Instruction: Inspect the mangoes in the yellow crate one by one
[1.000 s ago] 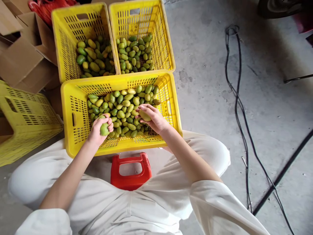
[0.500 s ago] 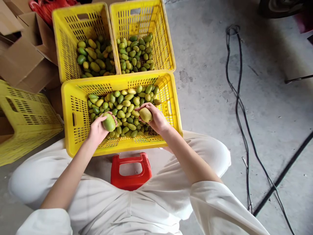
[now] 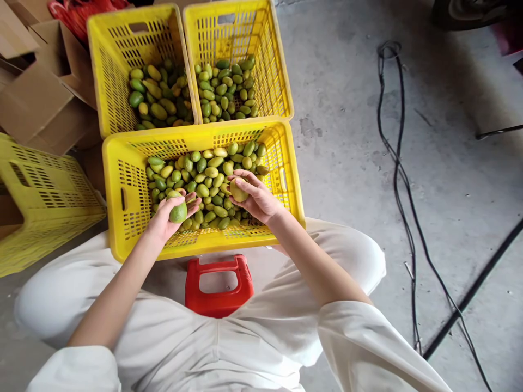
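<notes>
My left hand (image 3: 165, 218) holds a smooth green oval fruit (image 3: 178, 211) under its thumb, with its other fingers spread out beneath. A yellow-green oval fruit (image 3: 238, 190) sits in my right hand (image 3: 257, 198), thumb over it and fingers curled around its far side. Both hands are above the near yellow crate (image 3: 204, 247), whose slotted walls surround a heap of green and yellowish oval fruits (image 3: 210, 173). The exact kind of fruit is unclear, though it resembles small mangoes. My fingers partly cover both held fruits.
Behind stand two more yellow crates, a left one (image 3: 98, 76) and a right one (image 3: 284, 76), each with similar fruits. Another yellow crate (image 3: 53, 177) and cardboard boxes (image 3: 36, 106) are at left. A red stool (image 3: 218, 302) lies between my legs. Black cables (image 3: 402, 201) cross the floor.
In my left hand the green fruit has turned and sits slightly lower, and the fingers have spread. My right hand has rotated the yellow-green fruit, with the thumb now over it.
</notes>
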{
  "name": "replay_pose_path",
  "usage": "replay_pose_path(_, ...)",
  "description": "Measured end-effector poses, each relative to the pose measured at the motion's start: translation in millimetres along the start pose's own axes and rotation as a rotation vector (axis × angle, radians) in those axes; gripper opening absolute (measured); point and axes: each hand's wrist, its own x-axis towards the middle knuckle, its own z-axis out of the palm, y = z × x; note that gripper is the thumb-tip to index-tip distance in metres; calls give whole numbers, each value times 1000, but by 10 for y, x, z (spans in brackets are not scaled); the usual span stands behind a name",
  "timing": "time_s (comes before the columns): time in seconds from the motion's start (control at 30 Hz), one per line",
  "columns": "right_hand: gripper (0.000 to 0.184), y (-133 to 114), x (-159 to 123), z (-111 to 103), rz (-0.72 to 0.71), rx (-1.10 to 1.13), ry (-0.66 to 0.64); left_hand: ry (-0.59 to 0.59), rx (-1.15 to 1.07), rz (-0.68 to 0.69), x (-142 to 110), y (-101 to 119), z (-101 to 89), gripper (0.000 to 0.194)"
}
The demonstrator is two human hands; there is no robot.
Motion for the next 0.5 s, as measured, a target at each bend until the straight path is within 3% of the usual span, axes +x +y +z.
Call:
replay_pose_path(0.2,49,28,57,-23,22,-33,59,109,-15,73,-33,57,77,27)
replay_pose_path(0.33,58,40,88,-68,-26,-69,81,128,31,105,-45,72,76,27)
replay_pose_path(0.5,55,48,124,-110,-1,-21,81,125,17,32,0,67,66,24)
